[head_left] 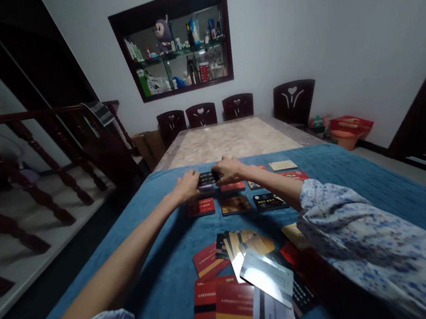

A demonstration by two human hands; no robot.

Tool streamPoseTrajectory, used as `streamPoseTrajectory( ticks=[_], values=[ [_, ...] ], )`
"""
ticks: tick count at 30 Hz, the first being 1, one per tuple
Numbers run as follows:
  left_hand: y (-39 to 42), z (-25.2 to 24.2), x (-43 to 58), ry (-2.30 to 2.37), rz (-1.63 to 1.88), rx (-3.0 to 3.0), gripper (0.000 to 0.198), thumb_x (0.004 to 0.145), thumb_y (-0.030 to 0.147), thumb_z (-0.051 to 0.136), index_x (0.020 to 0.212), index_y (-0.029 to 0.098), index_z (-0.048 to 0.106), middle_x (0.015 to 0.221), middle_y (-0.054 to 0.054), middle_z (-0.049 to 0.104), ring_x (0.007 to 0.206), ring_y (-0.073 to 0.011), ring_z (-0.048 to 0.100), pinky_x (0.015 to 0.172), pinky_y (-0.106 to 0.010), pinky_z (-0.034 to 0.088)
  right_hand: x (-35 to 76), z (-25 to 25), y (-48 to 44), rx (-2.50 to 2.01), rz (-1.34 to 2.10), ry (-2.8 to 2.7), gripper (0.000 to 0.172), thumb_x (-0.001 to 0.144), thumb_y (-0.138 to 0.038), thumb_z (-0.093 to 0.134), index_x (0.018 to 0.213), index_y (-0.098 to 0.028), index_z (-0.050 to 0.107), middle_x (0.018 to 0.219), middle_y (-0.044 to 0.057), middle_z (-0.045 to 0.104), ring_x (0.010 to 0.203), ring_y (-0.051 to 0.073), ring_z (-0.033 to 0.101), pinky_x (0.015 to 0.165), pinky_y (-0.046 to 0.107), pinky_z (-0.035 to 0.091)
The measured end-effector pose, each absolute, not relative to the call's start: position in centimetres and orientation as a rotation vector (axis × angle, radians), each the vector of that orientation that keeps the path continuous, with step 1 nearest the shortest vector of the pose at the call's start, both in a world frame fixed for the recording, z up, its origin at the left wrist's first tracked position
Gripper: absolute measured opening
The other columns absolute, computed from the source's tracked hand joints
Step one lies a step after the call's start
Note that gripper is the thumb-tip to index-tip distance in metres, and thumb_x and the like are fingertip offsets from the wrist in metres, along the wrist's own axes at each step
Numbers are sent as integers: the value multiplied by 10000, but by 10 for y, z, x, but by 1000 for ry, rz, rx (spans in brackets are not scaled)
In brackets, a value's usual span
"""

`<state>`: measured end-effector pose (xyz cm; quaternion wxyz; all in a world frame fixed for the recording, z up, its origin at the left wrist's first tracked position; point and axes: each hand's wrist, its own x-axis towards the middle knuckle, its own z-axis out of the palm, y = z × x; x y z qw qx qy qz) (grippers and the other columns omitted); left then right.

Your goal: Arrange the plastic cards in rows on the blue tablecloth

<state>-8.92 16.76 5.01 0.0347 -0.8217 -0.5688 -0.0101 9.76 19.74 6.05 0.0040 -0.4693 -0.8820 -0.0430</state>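
My left hand (188,185) and my right hand (229,169) reach to the far part of the blue cloth. Between them a black card (207,178) with pale print is pinched by its two ends, over a row of card stacks. Under my right hand is a red card stack (232,186). Nearer me lie a red card (201,207), a brown-gold card stack (236,205) and a black VIP card stack (269,201). In front of me spreads a loose pile with a silver card (267,276), red cards (234,307) and gold cards (247,241).
The blue cloth (139,231) covers the near part of a long table (226,138). A cream card (282,165) lies at the far right of the rows. Dark chairs (201,114) stand behind the table, and a wooden railing (23,147) runs at the left.
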Motion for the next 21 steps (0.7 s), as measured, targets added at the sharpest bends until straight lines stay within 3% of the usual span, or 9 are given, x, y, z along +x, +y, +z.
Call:
streamPoseTrajectory(
  ticks=[21],
  values=[
    [260, 16, -99, -1893, 24, -2532, 454, 676, 90, 574, 1124, 142, 620, 1234, -126, 582, 1104, -265, 572, 953, -316, 472, 63, 37, 265, -1727, -84, -2799, 484, 789, -381, 608, 1244, -221, 646, 1275, 153, 638, 1294, 400, 421, 997, 621, 344]
  ],
)
